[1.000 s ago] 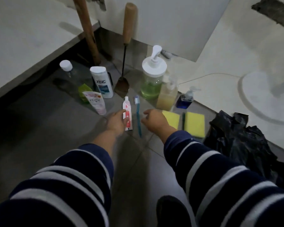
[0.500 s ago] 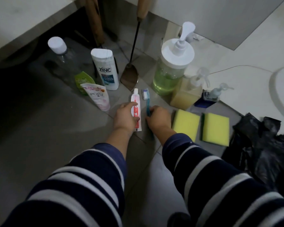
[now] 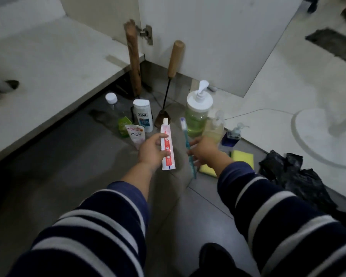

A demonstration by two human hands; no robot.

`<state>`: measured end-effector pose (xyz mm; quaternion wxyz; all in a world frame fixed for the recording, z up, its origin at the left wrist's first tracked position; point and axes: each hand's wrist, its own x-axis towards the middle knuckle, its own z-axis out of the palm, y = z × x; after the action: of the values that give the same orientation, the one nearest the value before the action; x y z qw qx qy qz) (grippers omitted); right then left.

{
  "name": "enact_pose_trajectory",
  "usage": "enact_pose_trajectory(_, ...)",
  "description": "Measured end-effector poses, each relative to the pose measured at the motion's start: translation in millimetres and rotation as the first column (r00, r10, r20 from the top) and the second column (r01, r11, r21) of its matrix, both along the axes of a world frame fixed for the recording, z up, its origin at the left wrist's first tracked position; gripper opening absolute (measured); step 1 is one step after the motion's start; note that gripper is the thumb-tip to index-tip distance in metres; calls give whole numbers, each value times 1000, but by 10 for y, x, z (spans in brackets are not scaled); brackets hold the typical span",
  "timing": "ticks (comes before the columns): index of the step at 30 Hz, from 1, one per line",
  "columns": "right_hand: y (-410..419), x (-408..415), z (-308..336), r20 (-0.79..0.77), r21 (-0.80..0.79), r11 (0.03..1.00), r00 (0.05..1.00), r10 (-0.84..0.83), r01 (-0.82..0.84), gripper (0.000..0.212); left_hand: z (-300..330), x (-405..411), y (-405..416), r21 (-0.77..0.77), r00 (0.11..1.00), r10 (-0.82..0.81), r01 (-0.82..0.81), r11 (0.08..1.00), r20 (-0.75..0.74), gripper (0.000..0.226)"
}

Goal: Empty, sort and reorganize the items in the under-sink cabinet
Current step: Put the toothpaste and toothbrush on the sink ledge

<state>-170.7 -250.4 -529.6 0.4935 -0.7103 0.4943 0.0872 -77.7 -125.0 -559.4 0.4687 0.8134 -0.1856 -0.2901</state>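
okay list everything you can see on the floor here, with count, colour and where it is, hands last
toothpaste tube: 1, white and red, in left hand
toothbrush: 1, blue, in right hand
ZINC bottle: 1, white, standing behind the tube
POISE tube: 1, white and pink, left of the toothpaste
clear bottle: 1, white cap, far left
pump bottles: 3, green, yellowish, blue, in a row at right
sponges: 2, yellow, floor, partly hidden by the right arm
plastic bag: 1, black, far right
wooden-handled tools: 2, brown, leaning against the cabinet
left hand: 1
right hand: 1

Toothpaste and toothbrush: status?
Left hand shut on toothpaste tube, lifted. Right hand shut on toothbrush, bristles up. Bottles stand behind; nothing in the way.
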Motion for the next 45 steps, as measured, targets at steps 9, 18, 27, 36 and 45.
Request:
enact_pose_trajectory(9,-44,21,1192,118,-53,998,992,-37,44,24,1088,3,18,-138,988,37,-16,990,148,48)
enact_pose_trajectory(18,-243,829,1087,199,-52,991,974,-109,122,25,1271,794,-367,-186,987,63,-36,982,145,46)
enact_pose_trajectory(27,-231,955,1618,81,11,988,985,-155,154,22,1808,943,-325,-68,1000,11,-9,998,20,46)
enact_pose_trajectory(36,-53,377,3601,89,57,986,983,-163,158,22,3753,376,-89,-57,999,21,-23,998,-50,44)
enact_pose_trajectory(45,-212,-213,5610,115,-47,997,991,74,-69,22,5665,-204,-37,-134,999,40,-43,990,-25,43)
